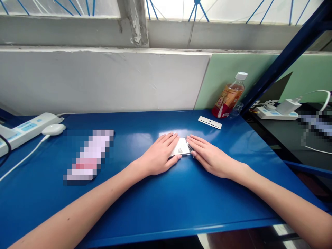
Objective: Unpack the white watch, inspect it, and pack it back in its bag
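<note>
A small flat packet, with a white card and a dark printed mark under what looks like clear wrapping, lies on the blue table. My left hand rests flat over its left part, fingers stretched out and thumb along the near edge. At the packet's right end, my right hand lies palm down with straight fingers, touching or just beside a dark bit there. Both hands cover parts of the packet, so its full outline is hidden.
A tilted drink bottle leans at the back right, near a white slotted strip. On the left are a blurred-out phone-like object, a white earbud-like case with a cable, and a power strip. A blue post slants up at right.
</note>
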Tool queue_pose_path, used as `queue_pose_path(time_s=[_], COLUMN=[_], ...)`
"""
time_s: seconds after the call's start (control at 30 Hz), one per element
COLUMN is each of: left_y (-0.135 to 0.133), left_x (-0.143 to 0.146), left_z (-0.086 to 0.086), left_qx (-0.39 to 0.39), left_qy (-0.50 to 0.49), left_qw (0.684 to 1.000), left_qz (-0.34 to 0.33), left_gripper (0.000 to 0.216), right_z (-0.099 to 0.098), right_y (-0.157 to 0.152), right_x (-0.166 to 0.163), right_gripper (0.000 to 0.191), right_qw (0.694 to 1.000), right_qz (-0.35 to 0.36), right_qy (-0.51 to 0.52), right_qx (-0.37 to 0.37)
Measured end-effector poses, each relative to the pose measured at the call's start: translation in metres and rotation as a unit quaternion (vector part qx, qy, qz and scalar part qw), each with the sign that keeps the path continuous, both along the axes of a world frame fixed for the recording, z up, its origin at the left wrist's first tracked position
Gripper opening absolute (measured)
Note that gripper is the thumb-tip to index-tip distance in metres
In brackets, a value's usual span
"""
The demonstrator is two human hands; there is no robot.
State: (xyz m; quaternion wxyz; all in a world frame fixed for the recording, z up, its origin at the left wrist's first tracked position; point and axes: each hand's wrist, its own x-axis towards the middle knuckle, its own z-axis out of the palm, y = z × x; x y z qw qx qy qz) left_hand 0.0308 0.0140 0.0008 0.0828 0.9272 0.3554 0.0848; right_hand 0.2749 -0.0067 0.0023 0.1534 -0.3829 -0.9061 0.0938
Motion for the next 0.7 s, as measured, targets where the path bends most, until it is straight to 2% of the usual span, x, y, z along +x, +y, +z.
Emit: queue_pose_path(time_s=[0.23,0.4,0.53,0.7], left_y=[0.0002,0.001,0.0008,0.0001], left_x=[0.0002,-0.0002,-0.0001,0.0011], left_z=[0.0,-0.0021,-0.0025,-0.001], left_qx=[0.005,0.01,0.007,0.002], left_qy=[-0.008,-0.002,-0.002,0.003], left_qw=[1.0,1.0,1.0,1.0], left_qz=[-0.003,-0.005,-0.001,0.001], left_gripper=[0.063,0.063,0.064,0.064], right_z=[0.0025,0.0023,0.003,0.0019], right_y=[0.0036,0.0054,0.0037,0.0004], right_x=[0.0052,0.0058,0.0043,0.0001], right_gripper=[0.047,0.048,0.047,0.046], right_qw=[0.995,0.994,0.998,0.997], right_qz=[0.013,0.022,0.027,0.026], right_qy=[0.071,0.075,0.041,-0.036], right_qx=[-0.071,-0.076,-0.047,0.057])
